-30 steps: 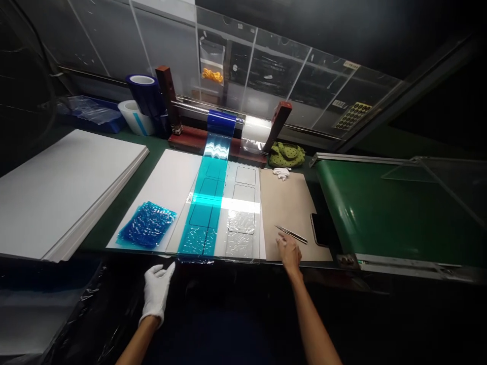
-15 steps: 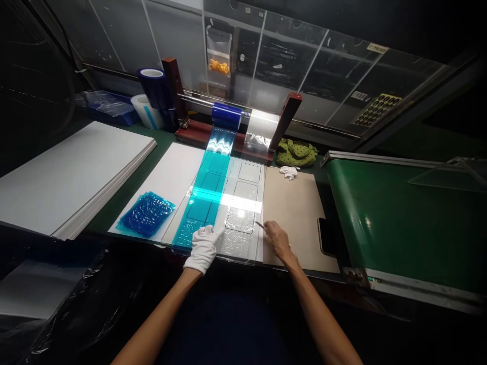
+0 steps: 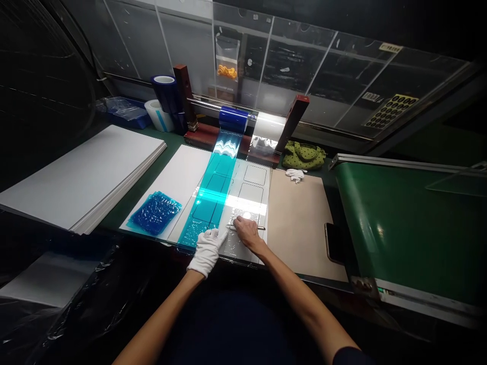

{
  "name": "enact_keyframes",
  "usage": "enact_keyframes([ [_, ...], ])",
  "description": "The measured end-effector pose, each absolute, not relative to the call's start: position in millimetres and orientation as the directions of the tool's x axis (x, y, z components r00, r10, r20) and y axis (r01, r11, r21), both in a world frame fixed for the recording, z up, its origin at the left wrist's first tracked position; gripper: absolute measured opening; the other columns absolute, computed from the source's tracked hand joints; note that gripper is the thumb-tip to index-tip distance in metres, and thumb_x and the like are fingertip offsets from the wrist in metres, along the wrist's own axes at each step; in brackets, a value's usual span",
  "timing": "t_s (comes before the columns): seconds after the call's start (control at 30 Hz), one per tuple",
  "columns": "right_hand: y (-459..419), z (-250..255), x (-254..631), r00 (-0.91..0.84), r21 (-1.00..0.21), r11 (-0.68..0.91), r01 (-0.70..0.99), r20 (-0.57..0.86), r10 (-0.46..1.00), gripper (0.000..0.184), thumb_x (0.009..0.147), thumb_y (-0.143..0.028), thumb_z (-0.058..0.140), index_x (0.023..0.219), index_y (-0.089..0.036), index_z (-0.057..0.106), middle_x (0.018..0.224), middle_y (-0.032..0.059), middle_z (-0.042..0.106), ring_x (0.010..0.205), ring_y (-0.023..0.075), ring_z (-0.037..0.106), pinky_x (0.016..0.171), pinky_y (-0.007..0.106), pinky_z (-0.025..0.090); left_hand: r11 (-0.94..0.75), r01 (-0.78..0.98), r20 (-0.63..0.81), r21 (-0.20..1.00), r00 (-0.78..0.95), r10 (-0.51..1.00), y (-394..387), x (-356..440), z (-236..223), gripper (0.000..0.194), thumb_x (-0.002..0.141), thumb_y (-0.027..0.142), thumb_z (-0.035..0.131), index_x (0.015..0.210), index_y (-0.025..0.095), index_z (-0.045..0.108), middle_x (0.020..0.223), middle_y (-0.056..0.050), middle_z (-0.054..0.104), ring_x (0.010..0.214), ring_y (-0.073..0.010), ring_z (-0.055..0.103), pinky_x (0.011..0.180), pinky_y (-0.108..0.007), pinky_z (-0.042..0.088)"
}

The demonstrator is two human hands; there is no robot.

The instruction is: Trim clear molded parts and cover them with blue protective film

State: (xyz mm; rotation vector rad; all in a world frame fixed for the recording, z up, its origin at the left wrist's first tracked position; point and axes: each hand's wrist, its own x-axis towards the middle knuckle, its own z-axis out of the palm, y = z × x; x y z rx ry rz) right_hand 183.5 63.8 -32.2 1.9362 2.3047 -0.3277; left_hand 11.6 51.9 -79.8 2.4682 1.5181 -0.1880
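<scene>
My right hand (image 3: 246, 232), bare, is shut on a pair of slim metal tweezers (image 3: 258, 228) and rests on a clear plastic sheet (image 3: 251, 203) marked with rounded rectangle outlines. Under my palm lies a crinkled patch of clear film (image 3: 243, 215). My left hand (image 3: 207, 252), in a white cotton glove, sits open at the sheet's near edge, close to the lower end of a turquoise-blue film strip (image 3: 208, 208). The strip runs back to a blue film roll (image 3: 233, 118) on a bar.
On the bar, a clear film roll (image 3: 268, 124) stands between red-brown posts. To the left are a white sheet (image 3: 182, 172), crumpled blue film (image 3: 154, 213) and a stack of white boards (image 3: 81, 177). To the right are a tan board (image 3: 297, 218), a phone (image 3: 335, 243) and a green conveyor belt (image 3: 403, 228).
The tweezers have left the tan board and are now in my right hand over the clear sheet. My left hand has come forward to the sheet's near edge, and the view has shifted.
</scene>
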Motion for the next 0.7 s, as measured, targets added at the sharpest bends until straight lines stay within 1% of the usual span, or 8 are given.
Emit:
enact_keyframes([
  [0.17,43.2,-28.6,212.1,-0.129,-0.05,0.12,0.991,-0.257,0.958,0.033,0.094,-0.01,0.029,0.091,-0.02,0.06,0.087,0.0048,0.062,0.07,0.013,0.054,0.053,0.023,0.026,-0.444,0.884,-0.17,0.146,0.465,0.869,41.9,8.5,-72.6,0.052,0.081,0.017,0.053,0.13,0.034,0.048,0.125,-0.01,0.052,0.109,-0.0286,0.048,0.089,-0.044,0.033],
  [0.23,31.5,-25.5,230.0,-0.094,-0.033,0.088,0.996,-0.265,0.96,0.03,0.093,-0.011,0.032,0.09,-0.02,0.061,0.088,0.0046,0.063,0.07,0.0129,0.054,0.053,0.024,0.024,-0.469,0.869,-0.128,0.159,0.489,0.863,31.1,5.4,-67.7,0.057,0.079,0.032,0.058,0.135,0.03,0.043,0.127,-0.012,0.05,0.112,-0.0316,0.044,0.093,-0.047,0.029],
  [0.3,18.9,-21.9,249.6,-0.049,-0.015,0.047,0.999,-0.272,0.961,0.026,0.092,-0.014,0.037,0.087,-0.02,0.061,0.088,0.0046,0.063,0.07,0.0131,0.055,0.052,0.024,0.022,-0.507,0.844,-0.098,0.173,0.527,0.844,19.3,1.6,-65.6,0.069,0.074,0.046,0.063,0.136,0.027,0.041,0.127,-0.014,0.05,0.116,-0.0341,0.041,0.097,-0.05,0.025],
  [0.33,12.2,-20.1,259.4,-0.024,-0.005,0.023,1.0,-0.274,0.961,0.025,0.092,-0.014,0.038,0.086,-0.02,0.061,0.088,0.0048,0.063,0.07,0.0133,0.055,0.052,0.025,0.022,-0.532,0.827,-0.091,0.182,0.552,0.829,14.4,-0.3,-66.2,0.074,0.07,0.049,0.066,0.136,0.027,0.042,0.126,-0.014,0.051,0.116,-0.0341,0.042,0.098,-0.05,0.024],
  [0.4,-2.1,-16.7,277.5,0.034,0.015,-0.031,0.999,-0.277,0.96,0.024,0.091,-0.015,0.04,0.083,-0.02,0.062,0.087,0.0051,0.064,0.069,0.0138,0.056,0.052,0.026,0.021,-0.574,0.794,-0.083,0.199,0.598,0.797,8.7,-3.2,-70.0,0.076,0.067,0.047,0.071,0.135,0.029,0.043,0.122,-0.013,0.055,0.113,-0.0321,0.045,0.098,-0.049,0.025],
  [0.5,-26.3,-12.8,297.4,0.125,0.039,-0.118,0.992,-0.27,0.955,0.024,0.091,-0.018,0.04,0.084,-0.021,0.063,0.086,0.0048,0.064,0.068,0.0139,0.058,0.051,0.026,0.021,-0.599,0.771,-0.066,0.216,0.624,0.779,9.5,-4.7,-76.0,0.063,0.076,0.04,0.065,0.134,0.03,0.044,0.119,-0.013,0.058,0.11,-0.0306,0.05,0.095,-0.048,0.029],
  [0.57,-43.5,-11.0,304.2,0.183,0.006,-0.187,0.982,-0.236,0.954,0.022,0.091,-0.021,0.042,0.087,-0.022,0.063,0.087,0.0038,0.065,0.069,0.0138,0.06,0.052,0.026,0.023,-0.6,0.767,-0.048,0.226,0.624,0.78,12.6,-5.0,-74.9,0.055,0.081,0.038,0.058,0.134,0.03,0.045,0.118,-0.014,0.058,0.11,-0.0313,0.051,0.095,-0.049,0.03],
  [0.7,-73.6,-7.4,303.9,0.284,-0.191,-0.304,0.934,-0.124,0.951,0.016,0.088,-0.024,0.048,0.088,-0.024,0.063,0.087,0.0013,0.067,0.072,0.015,0.062,0.055,0.025,0.03,-0.626,0.732,-0.019,0.269,0.654,0.757,18.8,-6.4,-56.4,0.045,0.084,0.036,0.055,0.129,0.034,0.051,0.118,-0.012,0.06,0.105,-0.0301,0.055,0.094,-0.048,0.034],
])
